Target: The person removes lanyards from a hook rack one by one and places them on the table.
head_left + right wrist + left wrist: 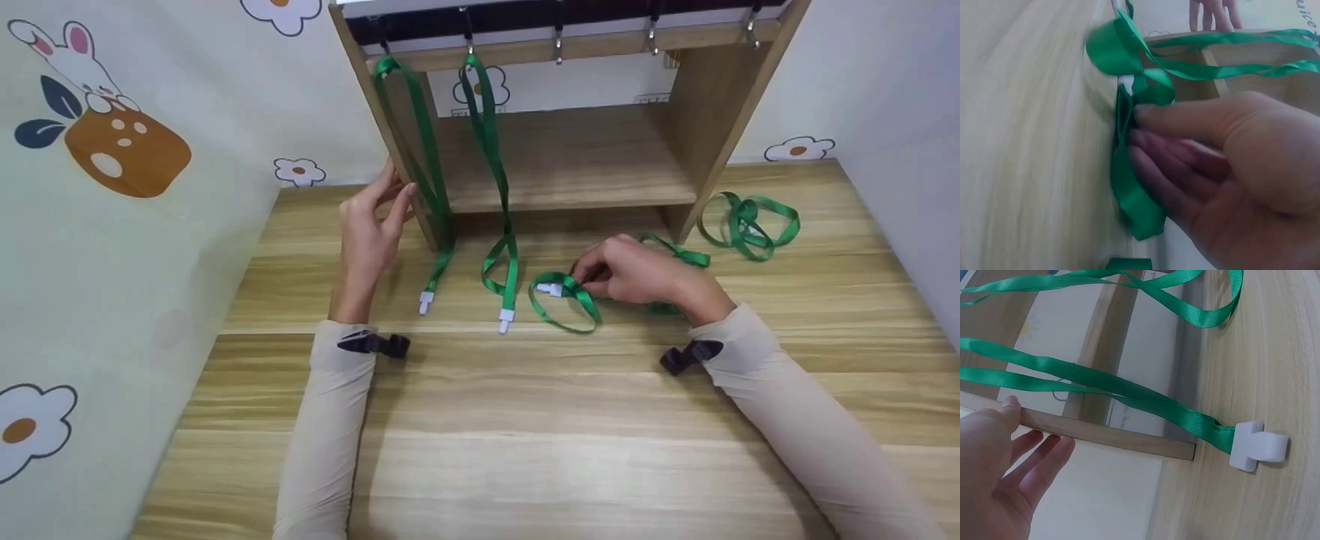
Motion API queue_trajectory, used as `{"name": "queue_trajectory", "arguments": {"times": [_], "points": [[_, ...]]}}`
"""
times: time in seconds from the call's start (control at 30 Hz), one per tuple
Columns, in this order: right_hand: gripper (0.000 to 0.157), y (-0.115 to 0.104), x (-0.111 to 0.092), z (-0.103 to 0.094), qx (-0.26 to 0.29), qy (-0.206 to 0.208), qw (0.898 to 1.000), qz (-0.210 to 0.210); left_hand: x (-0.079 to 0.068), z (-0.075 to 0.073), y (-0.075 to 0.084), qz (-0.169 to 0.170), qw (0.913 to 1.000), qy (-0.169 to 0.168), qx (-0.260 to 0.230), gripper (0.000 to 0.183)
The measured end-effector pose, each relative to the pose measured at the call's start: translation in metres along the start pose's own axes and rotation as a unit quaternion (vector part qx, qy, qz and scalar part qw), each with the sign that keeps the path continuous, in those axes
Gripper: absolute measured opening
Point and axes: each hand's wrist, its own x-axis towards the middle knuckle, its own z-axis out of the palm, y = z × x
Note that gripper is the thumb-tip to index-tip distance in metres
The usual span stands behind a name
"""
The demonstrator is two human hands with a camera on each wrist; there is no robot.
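Observation:
My left hand (369, 229) holds the left side panel of a wooden rack (570, 154). In the left wrist view the thumb lies on the panel's front edge and the fingers (1053, 458) against its outer face. Beside it, a green lanyard (1100, 382) with a white plastic clip (1258, 445) hangs down from the first hook. A second green lanyard (489, 146) hangs from the second hook, its clip near the table. My right hand (637, 270) pinches a coiled green lanyard (586, 306) at the table, thumb against fingers; its white clip (551, 289) shows beside the fingertips.
Three more metal hooks, including the middle hook (559, 46), line the rack's top bar without lanyards. Another lanyard (690, 258) lies partly behind my right hand, and one more coiled lanyard (750, 225) lies right of the rack. Patterned walls (225, 247) border the wooden table (525, 450).

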Motion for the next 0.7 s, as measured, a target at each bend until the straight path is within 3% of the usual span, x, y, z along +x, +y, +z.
{"name": "queue_trajectory", "arguments": {"times": [0.27,0.43,0.6,0.7], "points": [[0.016,0.001,-0.002,-0.005,0.019,-0.011,1.0,-0.004,0.0,0.001,-0.002,0.004,1.0,0.002,-0.001,0.043],[0.014,0.002,-0.008,-0.02,0.011,0.013,1.0,-0.001,0.004,0.003,-0.018,0.008,0.9999,0.0,0.012,0.046],[0.014,-0.001,-0.018,-0.042,0.011,0.058,0.998,0.009,0.006,0.004,-0.029,0.006,1.0,-0.001,0.001,0.047],[0.013,-0.002,-0.028,-0.057,0.002,0.13,0.991,0.02,0.006,0.003,-0.032,0.004,1.0,-0.004,-0.006,0.048]]}}
